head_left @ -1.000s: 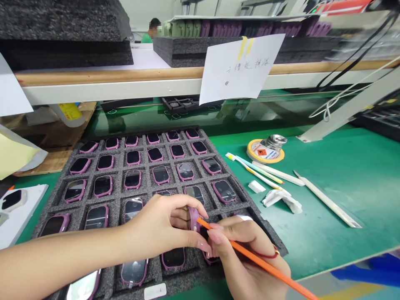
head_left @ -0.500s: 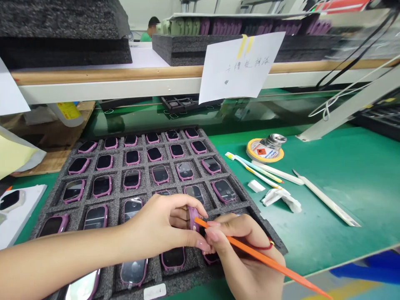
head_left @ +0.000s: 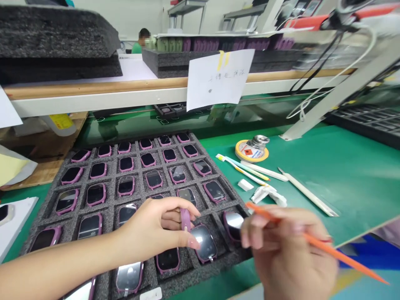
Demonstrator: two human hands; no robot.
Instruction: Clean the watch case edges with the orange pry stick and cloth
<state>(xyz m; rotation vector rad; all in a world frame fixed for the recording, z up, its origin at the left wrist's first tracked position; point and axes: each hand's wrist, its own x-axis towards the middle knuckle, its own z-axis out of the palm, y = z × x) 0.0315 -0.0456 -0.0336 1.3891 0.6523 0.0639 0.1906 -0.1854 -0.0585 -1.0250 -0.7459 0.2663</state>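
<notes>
My left hand (head_left: 153, 223) is over the black foam tray (head_left: 187, 275), its fingers and thumb curled round a purple watch case (head_left: 185, 220) seen edge-on. Right below its thumb lies a dark-screened purple watch (head_left: 205, 246) in a tray pocket. Off to the right, my right hand (head_left: 290, 246), blurred by motion, grips a thin orange plastic stick (head_left: 346, 257). One end of the stick tapers to a point at lower right; the other sticks out past the fingers toward the tray. Several more purple watches fill the tray's pockets.
Right of the tray lie toothbrushes (head_left: 246, 175), a white block (head_left: 245, 185), crumpled tissue (head_left: 269, 195) and a bladed knife (head_left: 308, 191). Behind them is a yellow tape roll (head_left: 242, 156) under a metal-topped container (head_left: 260, 141). A shelf (head_left: 125, 95) with a hanging paper (head_left: 215, 79) spans the back.
My right hand has pulled away from the watch case to the right, carrying the orange stick. My left hand still holds the case. The camera view has shifted slightly.
</notes>
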